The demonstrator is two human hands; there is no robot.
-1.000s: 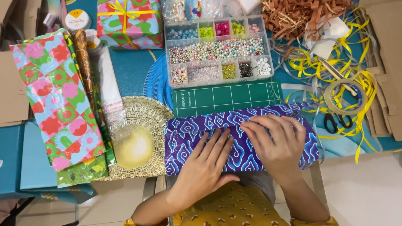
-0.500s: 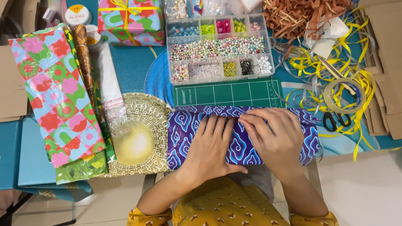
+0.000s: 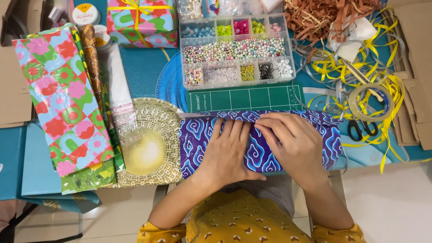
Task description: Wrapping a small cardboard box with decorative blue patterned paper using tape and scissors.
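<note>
A long parcel wrapped in purple-blue swirl-patterned paper (image 3: pixel 198 139) lies across the table's front edge, over a green cutting mat (image 3: pixel 245 98). My left hand (image 3: pixel 227 150) rests flat on the parcel's middle, fingers together and pointing away from me. My right hand (image 3: pixel 292 144) lies beside it, palm down, with the fingertips pressing the folded top edge of the paper. Both hands touch each other at the centre.
A clear bead organiser (image 3: pixel 236 51) stands behind the mat. A gold round doily (image 3: pixel 148 144) and colourful floral wrapping sheets (image 3: pixel 63 99) lie left. A wrapped gift box (image 3: pixel 141 22) sits at the back. Tape roll (image 3: pixel 371 101), scissors (image 3: pixel 362 130), yellow ribbon (image 3: pixel 360 67) and brown paper shreds (image 3: pixel 328 15) crowd the right.
My left hand has slid up onto the parcel and flattened next to the right. My right hand has edged left along the top fold.
</note>
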